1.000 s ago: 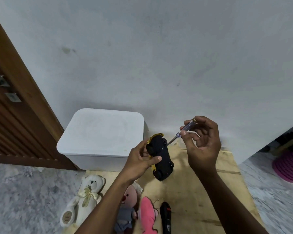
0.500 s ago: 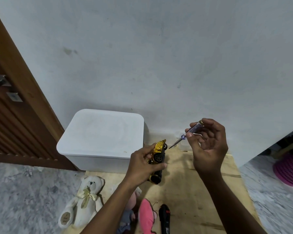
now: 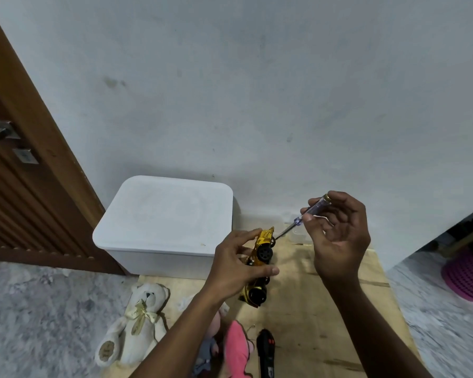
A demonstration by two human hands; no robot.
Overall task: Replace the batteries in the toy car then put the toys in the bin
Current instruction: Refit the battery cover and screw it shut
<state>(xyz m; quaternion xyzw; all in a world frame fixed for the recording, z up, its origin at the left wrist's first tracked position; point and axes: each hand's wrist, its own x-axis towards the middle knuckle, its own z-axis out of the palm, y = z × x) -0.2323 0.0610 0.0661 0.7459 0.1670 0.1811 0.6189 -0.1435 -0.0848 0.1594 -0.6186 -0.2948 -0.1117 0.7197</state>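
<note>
Two stages are facing us, and we are judging ourselves to be in the first. Our left hand (image 3: pixel 238 266) is gripping the shiny gold toy car with black wheels (image 3: pixel 264 251) around its middle, holding it on its side above the pale plywood board (image 3: pixel 325 323). Our right hand (image 3: pixel 339 241) is pinching the slim screwdriver with the clear violet handle (image 3: pixel 313 210) by that handle, its tip pointing at the car's upper end. No batteries are showing, so we cannot tell whether the swap is done. The white rectangular plastic bin (image 3: pixel 164 219) is sitting lidded by the wall, and the cream teddy bear (image 3: pixel 139 323) and the pink plush toy (image 3: pixel 238 350) are lying outside it.
</note>
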